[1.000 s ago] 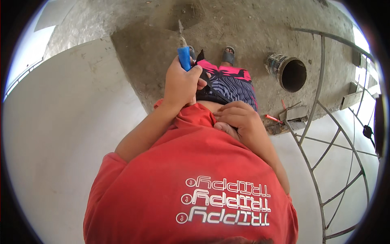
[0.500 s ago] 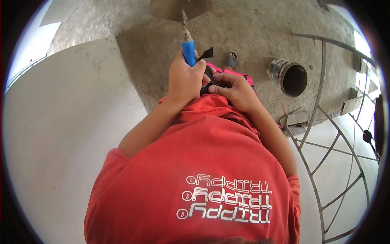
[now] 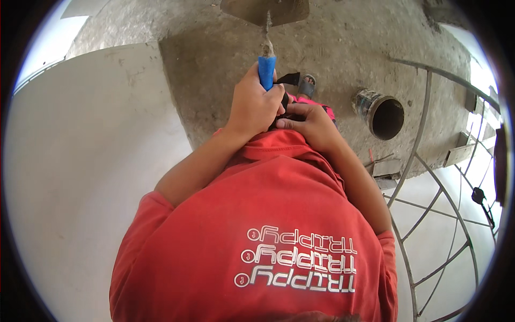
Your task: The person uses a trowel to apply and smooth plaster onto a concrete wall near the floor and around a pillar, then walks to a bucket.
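My left hand (image 3: pixel 252 103) is closed round the blue handle of a trowel (image 3: pixel 266 72). Its wide, mortar-stained blade points away from me at the top of the view. A black strip, like a strap or cloth band (image 3: pixel 289 79), runs between my two hands at my waist, with its loose end sticking out to the right. My right hand (image 3: pixel 310 122) is bent at the hem of my red shirt (image 3: pixel 252 214), fingers closed on the black strip. Its fingertips are partly hidden, and so is the strip's lower part.
A dirty cylindrical bucket (image 3: pixel 370 107) lies on its side on the rough concrete floor (image 3: pixel 214 70), ahead and right. Metal scaffold frames (image 3: pixel 426 118) stand along the right. A pale smooth wall (image 3: pixel 91 161) fills the left. Board scraps (image 3: pixel 386 167) lie by the scaffold.
My left hand and the trowel have shifted a little to the right in view. The black strip's loose end has swung lower and outward. Both hands keep their grip.
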`<act>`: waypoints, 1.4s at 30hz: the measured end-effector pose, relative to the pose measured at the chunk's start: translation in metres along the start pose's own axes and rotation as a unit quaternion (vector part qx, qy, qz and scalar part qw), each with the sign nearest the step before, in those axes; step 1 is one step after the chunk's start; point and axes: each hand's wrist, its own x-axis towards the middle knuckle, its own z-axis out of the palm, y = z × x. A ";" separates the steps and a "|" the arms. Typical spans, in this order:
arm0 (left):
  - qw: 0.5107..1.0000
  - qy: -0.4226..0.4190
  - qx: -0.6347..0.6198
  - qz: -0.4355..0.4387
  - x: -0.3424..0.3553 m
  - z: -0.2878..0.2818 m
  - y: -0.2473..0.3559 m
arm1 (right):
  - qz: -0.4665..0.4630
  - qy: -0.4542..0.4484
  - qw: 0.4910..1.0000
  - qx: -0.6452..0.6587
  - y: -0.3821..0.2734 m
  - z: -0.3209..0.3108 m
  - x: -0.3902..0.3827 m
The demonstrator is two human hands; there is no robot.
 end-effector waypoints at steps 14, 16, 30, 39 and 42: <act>0.994 0.011 -0.061 -0.095 0.008 0.007 -0.003 | 0.124 0.008 0.980 0.158 0.030 -0.026 -0.011; 0.995 0.006 -0.048 -0.088 0.008 0.006 0.001 | 0.125 -0.005 0.980 0.156 0.024 -0.022 -0.005; 0.997 -0.022 0.005 -0.070 0.024 0.001 0.011 | 0.129 -0.027 0.957 0.259 0.023 -0.013 0.026; 0.972 -0.185 0.079 -0.124 0.032 -0.038 0.014 | 0.133 -0.016 0.961 0.242 0.022 -0.023 0.016; 0.963 -0.224 0.029 -0.150 0.026 -0.043 -0.003 | 0.140 -0.004 0.962 0.233 0.017 -0.024 0.012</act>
